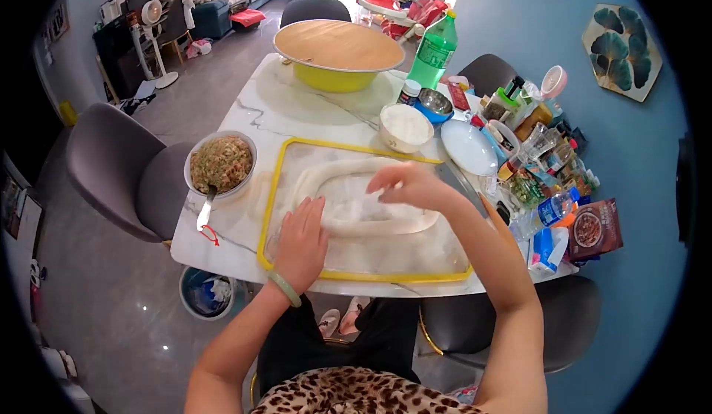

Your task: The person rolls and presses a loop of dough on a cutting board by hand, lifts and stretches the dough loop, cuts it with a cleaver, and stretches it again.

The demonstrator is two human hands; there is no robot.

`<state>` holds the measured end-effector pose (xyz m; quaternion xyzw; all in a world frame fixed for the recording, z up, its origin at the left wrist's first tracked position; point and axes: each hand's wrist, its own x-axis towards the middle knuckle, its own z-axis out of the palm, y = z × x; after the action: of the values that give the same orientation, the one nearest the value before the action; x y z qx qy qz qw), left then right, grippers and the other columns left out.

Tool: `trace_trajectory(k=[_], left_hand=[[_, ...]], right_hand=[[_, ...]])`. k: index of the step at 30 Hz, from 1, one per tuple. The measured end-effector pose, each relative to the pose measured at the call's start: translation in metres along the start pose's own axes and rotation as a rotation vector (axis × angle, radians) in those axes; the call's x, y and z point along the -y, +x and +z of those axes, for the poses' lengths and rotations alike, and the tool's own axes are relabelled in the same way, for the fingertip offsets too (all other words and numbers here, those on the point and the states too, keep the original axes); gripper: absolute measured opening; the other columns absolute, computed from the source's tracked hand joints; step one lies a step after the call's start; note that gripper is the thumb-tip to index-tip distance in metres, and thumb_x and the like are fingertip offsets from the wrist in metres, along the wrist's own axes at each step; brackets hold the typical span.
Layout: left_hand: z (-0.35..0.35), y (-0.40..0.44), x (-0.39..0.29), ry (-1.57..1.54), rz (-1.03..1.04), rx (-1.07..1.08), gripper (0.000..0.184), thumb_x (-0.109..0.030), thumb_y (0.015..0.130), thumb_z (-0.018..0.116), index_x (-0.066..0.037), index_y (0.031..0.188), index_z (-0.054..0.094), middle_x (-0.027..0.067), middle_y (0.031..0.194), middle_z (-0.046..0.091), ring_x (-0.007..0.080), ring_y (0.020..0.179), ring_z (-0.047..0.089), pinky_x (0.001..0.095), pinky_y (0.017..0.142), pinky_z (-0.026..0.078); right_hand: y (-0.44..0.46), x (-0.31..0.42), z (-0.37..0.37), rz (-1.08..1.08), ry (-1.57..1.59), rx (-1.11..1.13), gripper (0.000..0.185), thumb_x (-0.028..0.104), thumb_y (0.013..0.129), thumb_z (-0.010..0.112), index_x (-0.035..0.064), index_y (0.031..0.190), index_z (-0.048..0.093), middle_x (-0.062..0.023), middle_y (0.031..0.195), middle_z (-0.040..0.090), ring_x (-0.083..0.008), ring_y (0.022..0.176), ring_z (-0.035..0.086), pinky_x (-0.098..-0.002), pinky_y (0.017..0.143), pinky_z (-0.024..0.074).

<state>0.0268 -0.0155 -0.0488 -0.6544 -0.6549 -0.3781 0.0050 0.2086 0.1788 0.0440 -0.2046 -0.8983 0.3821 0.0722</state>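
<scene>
A long rope of white dough (371, 227) lies in a loop on a floured board with a yellow rim (356, 275). My left hand (299, 242) rests flat at the loop's left end, its fingers stretched out. Above the right part of the loop is my right hand (406, 185), raised, with its fingers bent and apart and nothing visible in them. Left of the board stands a bowl of minced filling (221, 163) with a spoon (205, 212) in it. A bowl of white flour (406, 126) is behind the board.
A yellow basin with a round brown lid (337, 80) stands at the back, beside a green bottle (434, 52). A white plate (469, 148), a knife (461, 184) and several jars, bottles and packets crowd the right side. Grey chairs (122, 169) surround the table.
</scene>
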Motion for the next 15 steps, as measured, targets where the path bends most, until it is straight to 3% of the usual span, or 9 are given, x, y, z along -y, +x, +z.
trace_trajectory(k=[1, 3, 5, 6, 8, 11, 14, 15], left_hand=[[0.000, 0.000, -0.001, -0.005, 0.001, -0.006, 0.061, -0.007, 0.085, 0.056, 0.000, 0.142, 0.034, 0.0202, 0.138, 0.045, 0.0357, 0.133, 0.039, 0.0507, 0.109, 0.027], [-0.001, 0.000, -0.001, 0.007, -0.003, -0.003, 0.062, -0.006, 0.085, 0.057, 0.000, 0.141, 0.034, 0.0203, 0.138, 0.045, 0.0365, 0.132, 0.039, 0.0510, 0.109, 0.028], [0.000, 0.000, 0.001, -0.007, 0.007, -0.007, 0.062, -0.007, 0.084, 0.057, 0.000, 0.141, 0.035, 0.0203, 0.138, 0.045, 0.0367, 0.132, 0.039, 0.0510, 0.109, 0.028], [0.001, 0.000, 0.001, -0.016, 0.016, 0.001, 0.062, -0.007, 0.084, 0.058, 0.000, 0.141, 0.035, 0.0203, 0.138, 0.045, 0.0369, 0.131, 0.040, 0.0510, 0.109, 0.028], [0.000, 0.001, -0.001, -0.011, 0.013, 0.002, 0.062, -0.007, 0.084, 0.058, -0.001, 0.141, 0.035, 0.0203, 0.138, 0.045, 0.0368, 0.131, 0.040, 0.0509, 0.108, 0.029], [-0.001, 0.000, -0.001, 0.003, 0.008, 0.004, 0.061, -0.008, 0.084, 0.059, -0.001, 0.140, 0.036, 0.0200, 0.137, 0.046, 0.0365, 0.131, 0.040, 0.0507, 0.108, 0.030], [0.000, 0.002, 0.000, 0.005, 0.008, -0.003, 0.061, -0.008, 0.084, 0.059, -0.001, 0.140, 0.037, 0.0194, 0.137, 0.047, 0.0363, 0.131, 0.041, 0.0505, 0.107, 0.031], [-0.001, 0.001, -0.001, -0.005, 0.013, -0.004, 0.060, -0.008, 0.084, 0.059, -0.001, 0.140, 0.037, 0.0191, 0.136, 0.047, 0.0363, 0.131, 0.041, 0.0505, 0.106, 0.032]], right_hand=[[0.001, -0.007, 0.001, -0.207, -0.220, 0.017, 0.025, 0.014, 0.085, 0.067, 0.0101, 0.109, 0.069, -0.0077, 0.106, 0.066, -0.0140, 0.092, 0.060, -0.0304, 0.084, 0.0498], [0.007, -0.021, -0.009, -0.415, -0.445, 0.035, 0.030, 0.013, 0.085, 0.066, 0.0104, 0.115, 0.067, -0.0091, 0.113, 0.064, -0.0147, 0.096, 0.061, -0.0311, 0.088, 0.0495], [0.018, -0.033, -0.045, -0.153, -0.127, -0.193, 0.036, 0.011, 0.087, 0.065, 0.0113, 0.123, 0.062, -0.0105, 0.124, 0.060, -0.0189, 0.102, 0.061, -0.0329, 0.092, 0.0490], [0.020, -0.024, -0.062, -0.029, -0.084, -0.309, 0.034, 0.009, 0.087, 0.064, 0.0103, 0.121, 0.064, -0.0131, 0.116, 0.062, -0.0232, 0.099, 0.062, -0.0343, 0.088, 0.0499], [0.038, -0.049, -0.095, 0.177, -0.505, -0.445, 0.029, 0.012, 0.082, 0.067, 0.0088, 0.111, 0.068, -0.0182, 0.102, 0.062, -0.0294, 0.089, 0.064, -0.0365, 0.080, 0.0508], [0.057, -0.086, -0.096, 0.168, -0.654, -0.384, 0.030, 0.016, 0.079, 0.068, 0.0085, 0.109, 0.068, -0.0167, 0.101, 0.065, -0.0308, 0.088, 0.065, -0.0373, 0.080, 0.0514], [0.080, -0.112, -0.083, 0.274, -0.380, -0.379, 0.027, 0.017, 0.077, 0.069, 0.0087, 0.102, 0.070, -0.0156, 0.095, 0.069, -0.0306, 0.088, 0.066, -0.0374, 0.081, 0.0517], [0.085, -0.116, -0.077, 0.205, -0.539, -0.432, 0.025, 0.016, 0.076, 0.069, 0.0079, 0.100, 0.071, -0.0146, 0.086, 0.069, -0.0269, 0.080, 0.066, -0.0356, 0.074, 0.0523]])
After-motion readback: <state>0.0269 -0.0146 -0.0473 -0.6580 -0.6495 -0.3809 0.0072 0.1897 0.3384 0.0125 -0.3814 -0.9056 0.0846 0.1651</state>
